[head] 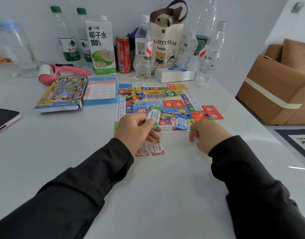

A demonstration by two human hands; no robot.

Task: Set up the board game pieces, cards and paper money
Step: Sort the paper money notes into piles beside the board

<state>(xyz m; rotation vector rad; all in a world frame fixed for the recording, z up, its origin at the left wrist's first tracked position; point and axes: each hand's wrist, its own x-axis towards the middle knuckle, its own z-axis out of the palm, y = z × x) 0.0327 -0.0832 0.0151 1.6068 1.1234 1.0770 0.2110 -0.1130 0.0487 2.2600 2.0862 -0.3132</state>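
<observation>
Against the wall: coconut water carton [101, 47], cola can [123, 55], water bottles [143, 54], bear tote bag [166, 47]
Left: phone [3, 120], pink lint roller [74, 70]
Right: cardboard box [276, 90]

White table [165, 187], game board [165, 99], box lid [62, 94], phone [3, 119], orange notes [156, 150], bottles [143, 54]

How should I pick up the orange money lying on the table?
Probably best to pinch the orange money at its near right corner, coming from your own side. It lies flat on the table, so slip a fingertip under that edge first. The left hand, holding green money, covers its far end; the near end is free.
</observation>
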